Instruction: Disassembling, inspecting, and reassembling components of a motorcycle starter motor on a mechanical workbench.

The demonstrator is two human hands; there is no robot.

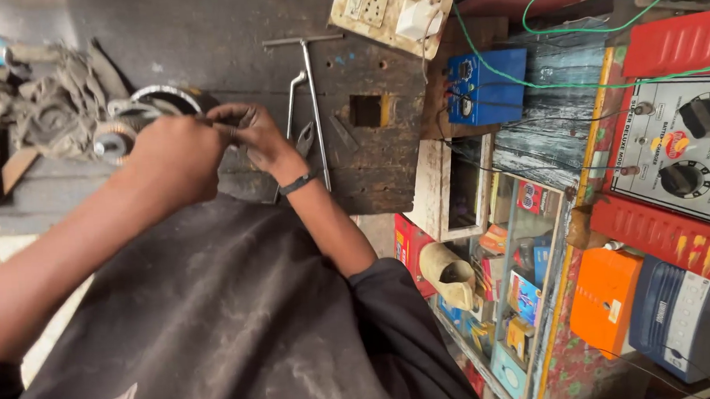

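**Ana:** Two hands on one part, as far as I can make out. The left hand (173, 157) is clenched round the round metal motor part with a shiny ring and a small steel hub (133, 123), pressing it to the dark, scarred wooden bench (197, 36) at its near edge. The right hand (254, 132), a dark band on its wrist, pinches a thin dark tool or wire (223, 125) between fingertips; which of the two I cannot tell.

**Ben:** What might go wrong?

**Ana:** My judgement only: the part sits close to the bench edge, so a slackened left grip could let it roll off toward the lap. And the thin piece is aimed at the left knuckles; a slip under pressure could jab them.

**Ben:** Anything crowding the hands?

**Ana:** A crumpled grey-brown rag (49, 107) lies just beside the part, near enough to snag. A long steel T-handled wrench (312, 95) and a bent steel bar (293, 100) lie beyond the right hand, apart from it.

**Ben:** And the room?

**Ana:** A cramped workshop. The bench is grimy, with a square hole cut in it (366, 110). A cream switch-and-socket board (392, 4) rests at the far edge, a small blue box (488, 84) trails green wire (574, 26), a grey panel with black knobs in a red casing (689, 150) stands nearby, and a glass-fronted shelf of small coloured cartons (508, 289) runs below.
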